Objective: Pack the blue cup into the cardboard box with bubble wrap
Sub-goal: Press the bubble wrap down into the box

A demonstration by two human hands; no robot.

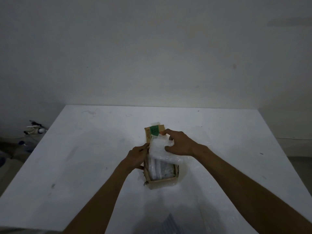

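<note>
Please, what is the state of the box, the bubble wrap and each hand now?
cardboard box: open, far flap raised, standing on the table.
bubble wrap: bundled, partly inside the box, sticking up above its rim.
left hand: holds the box's left wall.
right hand: grips the bubble wrap.
blue cup: not visible.

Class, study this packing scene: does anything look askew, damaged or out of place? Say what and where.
The bubble wrap bulges above the cardboard box at its far end, not tucked in; the right hand grips it, the left hand holds the box's left wall. The box's near left corner looks frayed.
</note>
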